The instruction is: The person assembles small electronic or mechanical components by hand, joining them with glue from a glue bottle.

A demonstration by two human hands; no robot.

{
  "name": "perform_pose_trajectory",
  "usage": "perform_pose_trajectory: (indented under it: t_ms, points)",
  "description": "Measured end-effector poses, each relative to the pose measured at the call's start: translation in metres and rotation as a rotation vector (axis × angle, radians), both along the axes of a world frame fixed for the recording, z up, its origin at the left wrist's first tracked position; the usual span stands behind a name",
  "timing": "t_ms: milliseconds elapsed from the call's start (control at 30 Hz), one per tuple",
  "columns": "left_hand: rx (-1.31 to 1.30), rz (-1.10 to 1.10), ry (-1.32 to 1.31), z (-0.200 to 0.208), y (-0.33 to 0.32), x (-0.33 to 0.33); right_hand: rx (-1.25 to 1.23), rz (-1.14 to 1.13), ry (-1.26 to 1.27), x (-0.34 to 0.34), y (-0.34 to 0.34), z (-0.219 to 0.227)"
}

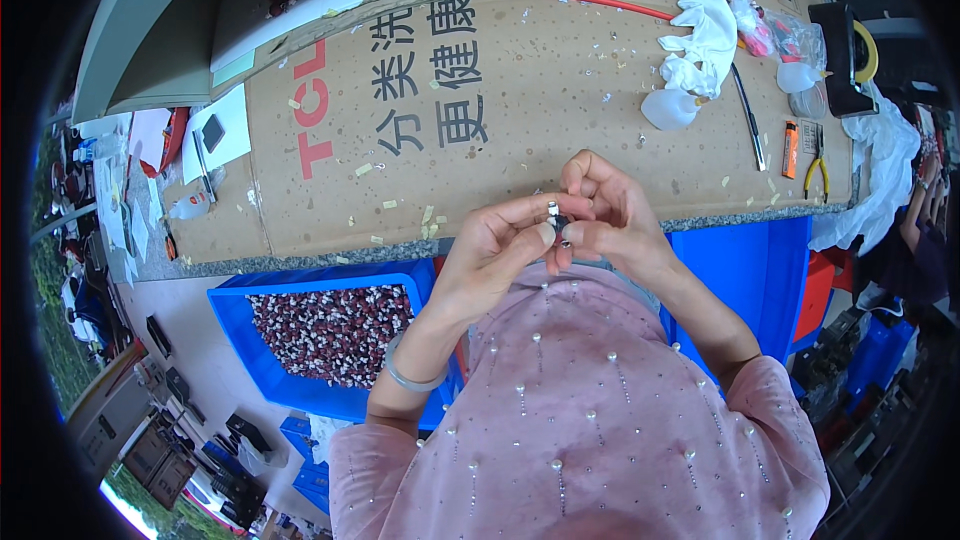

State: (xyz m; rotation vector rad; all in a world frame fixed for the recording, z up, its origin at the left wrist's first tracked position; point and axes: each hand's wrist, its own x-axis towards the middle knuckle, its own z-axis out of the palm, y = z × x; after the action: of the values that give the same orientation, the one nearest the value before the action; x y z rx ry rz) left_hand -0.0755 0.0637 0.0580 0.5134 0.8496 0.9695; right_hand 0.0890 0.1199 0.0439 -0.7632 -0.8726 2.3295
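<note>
Head view: a small dark-and-white piece (557, 221) is pinched by the bare left hand (498, 245) and the bare right hand (622, 225), thumbs and fingers together on it, near the brown cardboard-covered worktable's (555, 100) edge.

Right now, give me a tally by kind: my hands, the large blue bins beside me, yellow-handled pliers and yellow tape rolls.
Hands: 2 (left hand, right hand)
Large blue bins: 2 (left bin, right bin)
Yellow-handled pliers: 1
Yellow tape roll: 1
Total: 6
</note>
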Motion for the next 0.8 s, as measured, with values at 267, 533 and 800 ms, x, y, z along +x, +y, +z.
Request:
perform_pose_trajectory:
  t_ms: [267, 533, 800]
  points:
    - [0.104, -0.022, -0.065, -0.008, 0.001, -0.001, -0.071, 0.043, 0.015, 0.002, 0.007, 0.000]
    - [0.097, 0.010, -0.100, -0.020, -0.004, -0.002, 0.078, 0.066, -0.051, 0.003, 0.005, 0.002]
    - [0.100, 0.008, -0.092, -0.023, -0.008, -0.003, 0.006, 0.055, -0.162, -0.002, 0.002, 0.015]
